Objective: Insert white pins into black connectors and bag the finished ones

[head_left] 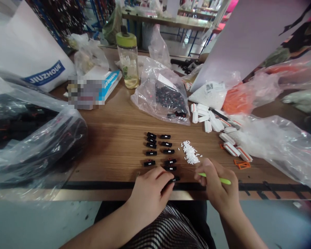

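So, the left hand (152,186) is curled at the near edge of the counter (114,141), and a small black connector (175,179) is pinched at its fingertips. A slim lime-green stick tool (225,181) is gripped pen-style in the right hand (220,190), its back end poking out to the right; the tip can't really be made out.

Just beyond the left hand, more black connectors (168,151) are laid out in two rough columns running away to the far side, most with a pair of white dots showing. A little heap of tiny white pins (190,153) is spilled to the right of them, just past the right hand.

Farther right, some orange plastic frames (242,164) are left lying near a loose pile of white blocks (214,122) with orange stripes. On the far side, black parts are kept in a clear plastic bag (147,98), with a green-lidded bottle (128,64) stood to its left. The near left is taken up by a big plastic bag (67,138) of dark parts.
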